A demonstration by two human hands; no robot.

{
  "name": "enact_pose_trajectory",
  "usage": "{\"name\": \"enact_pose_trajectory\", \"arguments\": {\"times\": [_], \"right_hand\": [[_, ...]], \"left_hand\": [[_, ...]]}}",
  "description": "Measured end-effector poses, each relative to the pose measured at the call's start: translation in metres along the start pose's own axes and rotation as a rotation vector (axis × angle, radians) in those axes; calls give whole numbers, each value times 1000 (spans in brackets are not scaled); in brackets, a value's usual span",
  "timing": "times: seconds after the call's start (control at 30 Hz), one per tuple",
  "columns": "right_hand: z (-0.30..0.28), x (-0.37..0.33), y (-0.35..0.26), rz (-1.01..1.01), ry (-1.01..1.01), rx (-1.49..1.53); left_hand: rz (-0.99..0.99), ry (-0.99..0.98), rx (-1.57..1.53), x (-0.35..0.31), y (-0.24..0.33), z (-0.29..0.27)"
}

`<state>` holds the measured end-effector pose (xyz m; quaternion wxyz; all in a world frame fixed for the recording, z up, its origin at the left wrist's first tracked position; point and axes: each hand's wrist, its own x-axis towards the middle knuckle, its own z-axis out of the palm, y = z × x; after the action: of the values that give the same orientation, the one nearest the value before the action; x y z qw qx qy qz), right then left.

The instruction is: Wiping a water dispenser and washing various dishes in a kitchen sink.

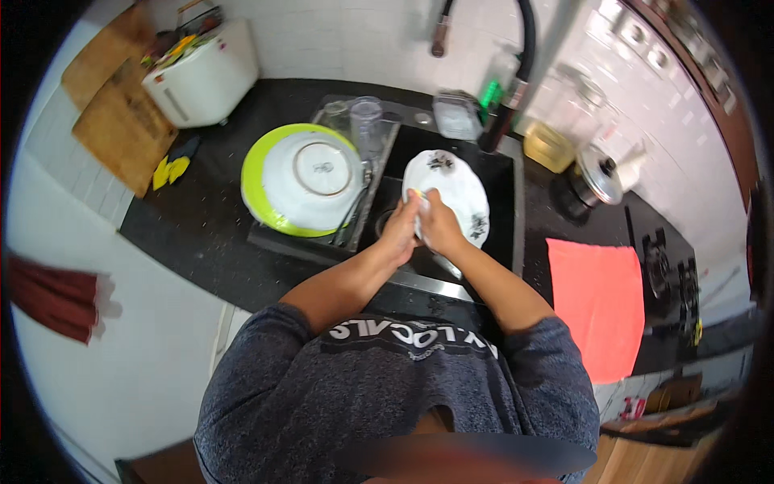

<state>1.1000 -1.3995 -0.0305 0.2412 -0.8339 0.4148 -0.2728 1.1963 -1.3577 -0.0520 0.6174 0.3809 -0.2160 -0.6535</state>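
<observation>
Sitting left of the plate (461, 187) are glasses (367, 121) and an upturned bowl (311, 184).

Black speckled countertop (173, 226) — coral cloth (597, 310) at right, white box-shaped appliance (205, 77) at left, lidded metal pot (595, 184) near wall.

Plate (462, 187) over sink (519, 202), bowl (276, 179) to the left, cloth (597, 306) right.

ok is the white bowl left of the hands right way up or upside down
Upside down: the white bowl has its underside facing up, with its round foot ring showing.
</observation>
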Motion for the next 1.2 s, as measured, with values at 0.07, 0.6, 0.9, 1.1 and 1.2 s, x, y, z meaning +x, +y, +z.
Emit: {"name": "enact_pose_trajectory", "arguments": {"times": [0.07,0.6,0.9,1.1,1.2], "right_hand": [[-12,-18,3,-9,-74,-59],[-37,-3,58,-414,-166,-216],[11,24,23,-298,-2,66],[-48,18,93,-95,-266,-231],[-21,46,74,-373,291,-328]], "left_hand": [[67,35,4,-1,0,4],[70,123,-121,-8,16,13],[-28,34,-160,-6,7,4],[17,121,-118,-7,10,14],[-20,56,-27,-9,10,14]]}}
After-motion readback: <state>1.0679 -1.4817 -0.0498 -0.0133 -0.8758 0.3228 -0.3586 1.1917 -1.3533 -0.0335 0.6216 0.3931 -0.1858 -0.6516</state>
